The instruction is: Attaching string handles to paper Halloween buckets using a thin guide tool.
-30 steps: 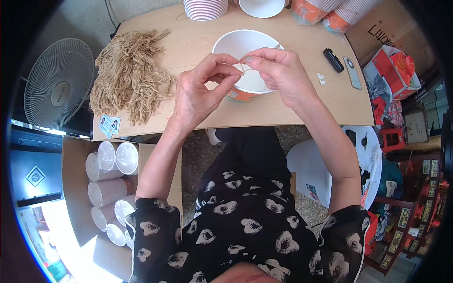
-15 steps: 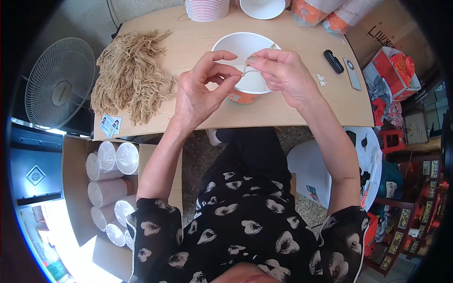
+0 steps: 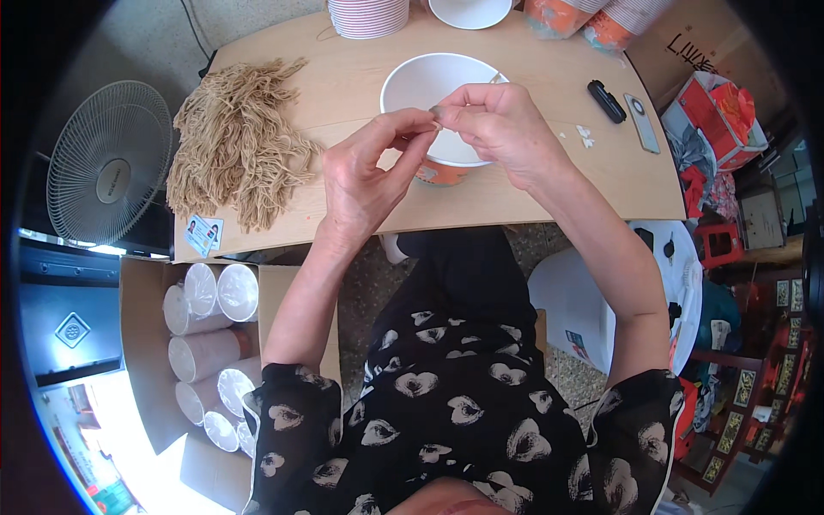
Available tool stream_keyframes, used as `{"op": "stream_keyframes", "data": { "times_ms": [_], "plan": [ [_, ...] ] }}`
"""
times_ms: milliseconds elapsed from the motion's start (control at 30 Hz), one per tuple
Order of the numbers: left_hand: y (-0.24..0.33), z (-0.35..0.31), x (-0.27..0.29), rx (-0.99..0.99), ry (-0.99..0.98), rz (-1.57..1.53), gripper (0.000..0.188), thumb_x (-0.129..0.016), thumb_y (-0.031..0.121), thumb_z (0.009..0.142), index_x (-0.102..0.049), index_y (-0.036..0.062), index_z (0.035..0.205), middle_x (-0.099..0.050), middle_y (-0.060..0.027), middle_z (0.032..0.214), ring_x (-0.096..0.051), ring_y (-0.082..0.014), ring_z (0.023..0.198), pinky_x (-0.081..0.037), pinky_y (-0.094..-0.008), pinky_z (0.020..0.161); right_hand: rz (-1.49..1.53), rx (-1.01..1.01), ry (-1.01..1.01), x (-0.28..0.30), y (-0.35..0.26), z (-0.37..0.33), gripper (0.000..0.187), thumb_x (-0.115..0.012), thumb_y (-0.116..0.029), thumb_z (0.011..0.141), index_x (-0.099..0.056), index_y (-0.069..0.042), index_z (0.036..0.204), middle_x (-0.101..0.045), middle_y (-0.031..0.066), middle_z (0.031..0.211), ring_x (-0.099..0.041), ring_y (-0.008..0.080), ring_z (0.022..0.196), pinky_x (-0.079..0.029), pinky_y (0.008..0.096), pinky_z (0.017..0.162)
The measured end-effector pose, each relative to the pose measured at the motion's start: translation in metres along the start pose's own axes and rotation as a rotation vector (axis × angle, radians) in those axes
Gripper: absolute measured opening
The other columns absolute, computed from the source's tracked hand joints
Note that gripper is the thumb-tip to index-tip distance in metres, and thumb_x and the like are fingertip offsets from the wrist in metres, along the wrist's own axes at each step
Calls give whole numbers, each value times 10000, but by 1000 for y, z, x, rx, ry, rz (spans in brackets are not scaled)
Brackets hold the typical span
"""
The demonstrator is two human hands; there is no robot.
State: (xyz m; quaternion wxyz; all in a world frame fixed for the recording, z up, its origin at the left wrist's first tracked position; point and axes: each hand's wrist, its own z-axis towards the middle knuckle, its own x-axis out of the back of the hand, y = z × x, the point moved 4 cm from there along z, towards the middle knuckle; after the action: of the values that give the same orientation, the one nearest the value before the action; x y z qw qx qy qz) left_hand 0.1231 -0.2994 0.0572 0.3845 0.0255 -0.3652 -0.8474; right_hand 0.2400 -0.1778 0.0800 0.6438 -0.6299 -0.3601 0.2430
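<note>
Over the near side of a large white paper bucket (image 3: 412, 79) with an orange printed outside, my two hands meet. My left hand (image 3: 354, 176) pinches thumb and forefinger together, and my right hand (image 3: 502, 129) pinches right against it. Between the fingertips is a thin tan strand (image 3: 438, 126), mostly hidden by them. The bucket stands on the wooden table, and another bit of tan strand (image 3: 496, 78) shows at its right rim. To the left lies a big heap of similar tan cords (image 3: 245, 142), loose and tangled.
Stacked paper tubs (image 3: 369, 17) and a white bowl (image 3: 470, 10) stand at the back. A black oblong object (image 3: 607, 101), phone (image 3: 641, 124) and white scraps (image 3: 585, 137) lie right. Cards (image 3: 203, 234) lie front left, near a fan (image 3: 110, 176) and a carton (image 3: 142, 343) of wrapped cups.
My left fingers have closed and come up against my right fingertips; the strand that showed between the hands is now mostly covered. The whole view has shifted slightly.
</note>
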Motion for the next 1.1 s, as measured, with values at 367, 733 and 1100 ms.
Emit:
{"op": "stream_keyframes", "data": {
  "times_ms": [367, 733, 1100],
  "plan": [
    [-1, -4, 3, 21, 34, 14, 123, -775, -29, 830, -742, 25, 936, -739, -70, 895, -711, -133, 757, -592, -255, 662, 25, -69, -36, -5, -3, -2, 148, -682, -137, 939, -700, 8, 960, -459, -85, 618, -314, -2, 490, -196, 204, 442],
    [-8, -9, 5, -2, 49, -50, 199, -779, -67, 812, -719, 2, 989, -706, -85, 960, -724, -149, 833, -627, -268, 718, 83, -146, -101, -6, 0, 4, 174, -710, -180, 920, -691, -7, 908, -395, -89, 549, -257, 8, 448, -150, 229, 428],
    [-5, -12, 5, -83, 52, 53, 255, -763, -110, 811, -716, -10, 1041, -665, -114, 1083, -698, -160, 972, -627, -286, 810, 122, -200, -144, -7, -2, 5, 180, -666, -136, 924, -689, 42, 921, -405, -75, 544, -276, 9, 444, -153, 228, 415]
  ]
}}
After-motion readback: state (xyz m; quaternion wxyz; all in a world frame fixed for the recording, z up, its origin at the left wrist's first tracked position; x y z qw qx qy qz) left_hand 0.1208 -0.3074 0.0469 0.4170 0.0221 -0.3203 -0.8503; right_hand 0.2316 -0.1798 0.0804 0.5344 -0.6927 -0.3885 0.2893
